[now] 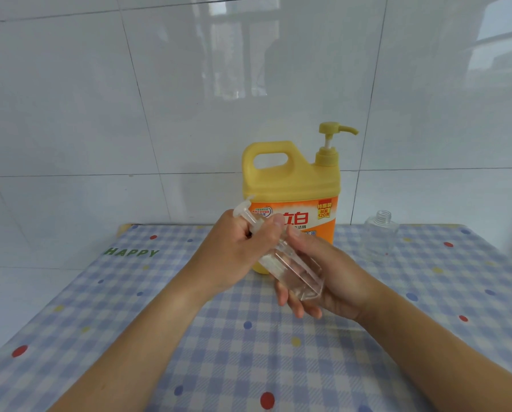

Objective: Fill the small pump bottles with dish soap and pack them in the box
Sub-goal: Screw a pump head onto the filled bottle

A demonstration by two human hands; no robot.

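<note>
Tiled wall (100,99) behind, checked desk (249,358) below: your L hand (243,242) gripped the pump (244,214) w/ curled fingers; R hand (329,283), fingers wrapped, held the tilted bottle (290,269) above the desk, before the jug (290,179). Capless bottle (378,230) stood right.

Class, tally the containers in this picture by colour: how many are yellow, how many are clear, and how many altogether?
Yellow jug: 1
Clear bottles: 2 (held bottle, uncapped bottle)
Total: 3
</note>
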